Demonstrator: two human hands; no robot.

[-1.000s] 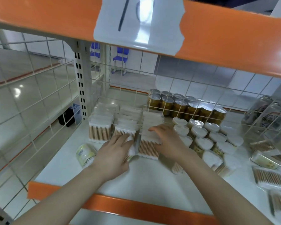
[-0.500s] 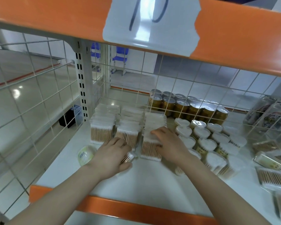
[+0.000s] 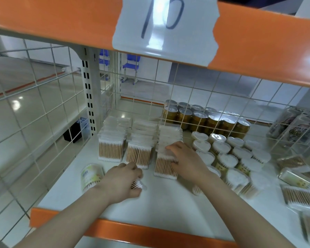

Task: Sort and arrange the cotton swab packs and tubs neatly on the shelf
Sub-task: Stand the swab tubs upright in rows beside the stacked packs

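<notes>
Three rows of clear cotton swab packs stand on the white shelf (image 3: 168,208): a left row (image 3: 111,149), a middle row (image 3: 139,153) and a right row (image 3: 166,163). My right hand (image 3: 184,160) rests on top of the right row's front pack, fingers spread over it. My left hand (image 3: 120,181) grips a small swab pack (image 3: 137,185) low on the shelf, just in front of the middle row. A round green-labelled tub (image 3: 90,176) lies on its side left of that hand. Heart-shaped white-lidded tubs (image 3: 222,149) stand to the right.
Gold cans (image 3: 204,119) line the back behind a wire grid. Loose swab packs (image 3: 297,194) lie scattered at the right. Clear bottles (image 3: 293,129) sit behind mesh at the far right. An orange shelf edge (image 3: 150,235) runs along the front; the upper shelf (image 3: 61,20) hangs overhead.
My left hand has drawn back toward the shelf's front with the small pack in it. My right hand has stayed on the right row's front pack.
</notes>
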